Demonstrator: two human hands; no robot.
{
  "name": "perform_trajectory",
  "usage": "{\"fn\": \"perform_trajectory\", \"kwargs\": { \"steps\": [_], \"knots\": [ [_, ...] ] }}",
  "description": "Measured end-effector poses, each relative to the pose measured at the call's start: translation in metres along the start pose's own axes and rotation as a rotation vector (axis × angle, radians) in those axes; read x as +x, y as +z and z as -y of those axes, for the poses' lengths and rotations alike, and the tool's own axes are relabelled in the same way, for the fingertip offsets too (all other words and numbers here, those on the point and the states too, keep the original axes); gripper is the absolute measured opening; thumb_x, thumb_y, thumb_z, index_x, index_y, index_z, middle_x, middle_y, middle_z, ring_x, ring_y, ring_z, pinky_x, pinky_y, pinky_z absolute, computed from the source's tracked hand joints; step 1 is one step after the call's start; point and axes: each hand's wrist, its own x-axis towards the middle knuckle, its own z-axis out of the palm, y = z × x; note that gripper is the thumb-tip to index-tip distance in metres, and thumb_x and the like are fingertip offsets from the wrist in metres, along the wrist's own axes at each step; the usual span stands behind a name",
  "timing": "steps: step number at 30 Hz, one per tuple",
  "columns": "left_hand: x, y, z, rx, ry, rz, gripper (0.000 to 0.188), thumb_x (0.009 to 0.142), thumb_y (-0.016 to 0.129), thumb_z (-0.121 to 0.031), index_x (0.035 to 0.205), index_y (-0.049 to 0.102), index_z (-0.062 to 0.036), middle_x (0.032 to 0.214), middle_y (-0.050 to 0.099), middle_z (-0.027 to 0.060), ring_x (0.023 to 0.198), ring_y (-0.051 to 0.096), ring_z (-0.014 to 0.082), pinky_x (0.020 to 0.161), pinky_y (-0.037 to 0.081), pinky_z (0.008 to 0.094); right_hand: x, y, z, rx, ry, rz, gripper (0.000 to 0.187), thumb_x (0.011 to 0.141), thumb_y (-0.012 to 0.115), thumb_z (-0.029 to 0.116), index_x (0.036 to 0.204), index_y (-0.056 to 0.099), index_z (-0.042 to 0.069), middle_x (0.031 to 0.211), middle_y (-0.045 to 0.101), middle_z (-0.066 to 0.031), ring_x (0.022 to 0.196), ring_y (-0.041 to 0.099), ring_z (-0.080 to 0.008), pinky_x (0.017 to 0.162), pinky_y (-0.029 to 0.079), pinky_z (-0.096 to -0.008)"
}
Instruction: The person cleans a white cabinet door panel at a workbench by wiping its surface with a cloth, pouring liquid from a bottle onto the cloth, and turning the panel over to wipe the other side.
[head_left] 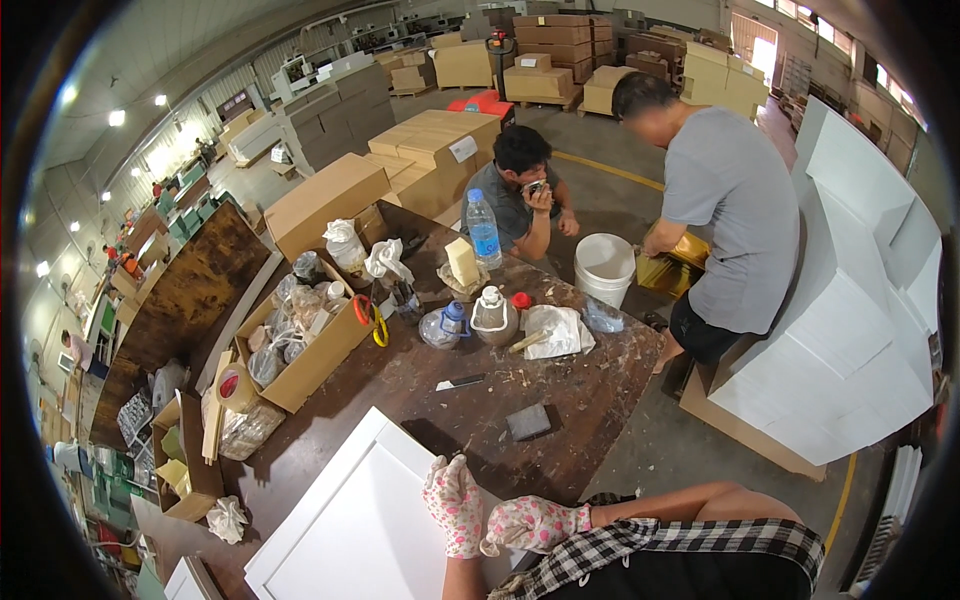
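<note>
My left hand (454,506), in a white glove with pink spots, is raised over the right part of a white panel door (345,510). Its fingers are bent and pressed together. Close beside it, my right hand (537,523) wears a matching glove and is closed, its fingers curled toward the left wrist. What either hand grips, if anything, is hidden. The framed panel lies on a stained brown workbench (590,450). Beyond the hands lie a grey sanding block (528,422) and a putty knife (460,382).
Bottles (494,316), a white cloth (556,331) and yellow-handled scissors (378,322) crowd the bench's far side. Left stands a carton of bagged items (300,340). Past the bench, one person crouches and another bends near a white bucket (605,265); large white panels (840,330) stand right.
</note>
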Motion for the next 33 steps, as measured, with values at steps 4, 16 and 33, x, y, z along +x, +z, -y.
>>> {"fn": "perform_trajectory", "kwargs": {
  "steps": [4, 16, 33],
  "knots": [
    [0.000, 0.000, -0.001, 0.012, 0.004, -0.006, 0.021, 0.075, 0.065, -0.001, 0.095, 0.066, -0.0097, 0.096, 0.063, 0.0124, 0.098, 0.058, 0.0314, 0.085, 0.044, 0.0400, 0.003, -0.002, 0.006, -0.011, 0.017, 0.001, 0.019, 0.084, 0.060, 0.016, 0.098, 0.061, 0.003, 0.090, 0.061, -0.0104, 0.084, 0.059, -0.0249, 0.073, 0.046, -0.0336],
    [0.001, -0.002, -0.005, -0.020, 0.021, -0.019, 0.016, 0.078, 0.065, -0.003, 0.094, 0.066, -0.0074, 0.098, 0.063, 0.0160, 0.097, 0.059, 0.0323, 0.085, 0.046, 0.0396, 0.010, -0.003, 0.020, -0.028, 0.019, -0.005, 0.015, 0.084, 0.060, 0.016, 0.093, 0.059, 0.003, 0.084, 0.058, -0.0102, 0.079, 0.057, -0.0258, 0.070, 0.045, -0.0345],
    [0.001, -0.002, -0.005, 0.019, 0.043, -0.002, 0.017, 0.078, 0.065, -0.004, 0.095, 0.066, -0.0085, 0.098, 0.064, 0.0140, 0.099, 0.058, 0.0324, 0.087, 0.046, 0.0403, 0.010, -0.003, 0.023, -0.009, 0.081, -0.015, 0.017, 0.084, 0.060, 0.014, 0.095, 0.060, 0.002, 0.083, 0.059, -0.0098, 0.074, 0.058, -0.0226, 0.068, 0.046, -0.0315]
  ]
}}
